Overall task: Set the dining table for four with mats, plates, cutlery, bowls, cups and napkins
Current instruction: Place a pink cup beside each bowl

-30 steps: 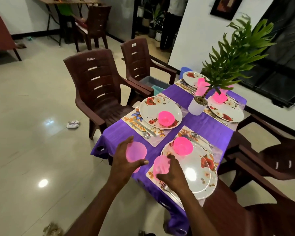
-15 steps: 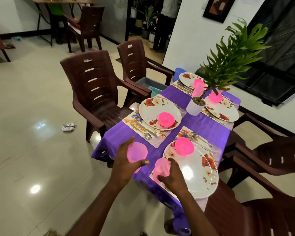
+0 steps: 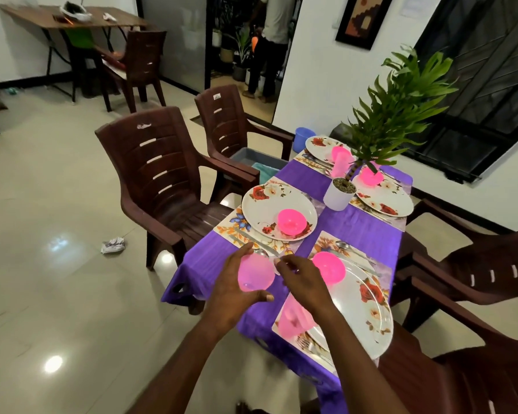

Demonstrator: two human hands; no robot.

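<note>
standing on the near mat (image 3: pixel 284 319), a pink cup (image 3: pixel 293 316) has been released by the right hand (image 3: pixel 304 282), fingers now relaxed; a second cup (image 3: pixel 256 276) is gripped in the left hand (image 3: pixel 234 297), likely meant for the neighbouring setting.

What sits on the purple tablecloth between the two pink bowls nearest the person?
In the head view, a spoon and floral place mat corners lie between the near-left pink bowl and near-right pink bowl, with a strip of purple tablecloth.

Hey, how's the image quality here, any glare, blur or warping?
Head view: lamp glare spots on the floor; the cup under the right hand is motion-blurred; wide-angle warping bends the chairs near the edges; pink bowls look overexposed.
</note>
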